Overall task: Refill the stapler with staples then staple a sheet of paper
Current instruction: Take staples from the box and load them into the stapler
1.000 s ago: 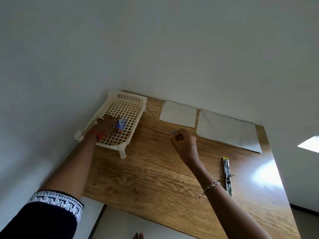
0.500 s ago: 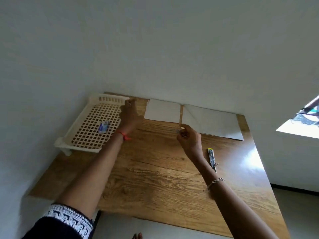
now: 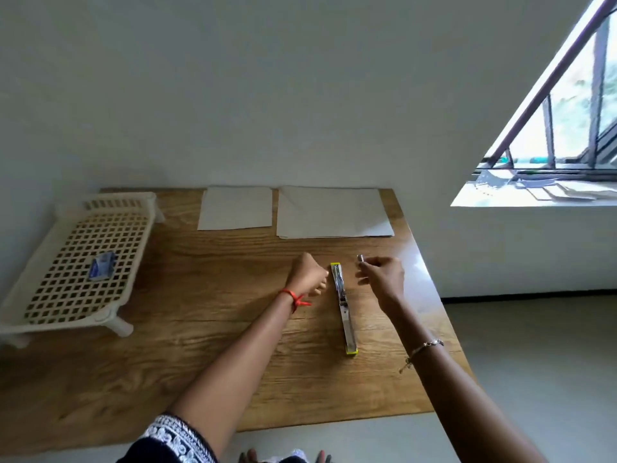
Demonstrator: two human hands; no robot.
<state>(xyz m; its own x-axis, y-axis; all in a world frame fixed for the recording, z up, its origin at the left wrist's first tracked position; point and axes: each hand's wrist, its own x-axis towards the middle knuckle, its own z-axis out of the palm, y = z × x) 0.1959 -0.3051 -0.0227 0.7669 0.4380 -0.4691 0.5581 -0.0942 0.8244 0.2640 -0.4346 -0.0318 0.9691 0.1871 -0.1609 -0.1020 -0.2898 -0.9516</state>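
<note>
Tray of white plastic lattice [image 3: 63,295] on the brown wooden desk [image 3: 200,345] carries a small blue staple box [image 3: 101,270]. Left hand [image 3: 309,275], fingers curled, abuts the flat-opened silver stapler with yellow ends [image 3: 344,305] mid-desk; grip unconfirmed. Right hand [image 3: 380,279] pinches a short grey staple strip [image 3: 360,258]. Risk: unsteadied stapler shifts, strip misses channel. Half a second earlier, left hand was at the tray rim.

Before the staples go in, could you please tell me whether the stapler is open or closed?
Open: the stapler lies unfolded in one long strip on the table, a yellow tip at each end.
</note>
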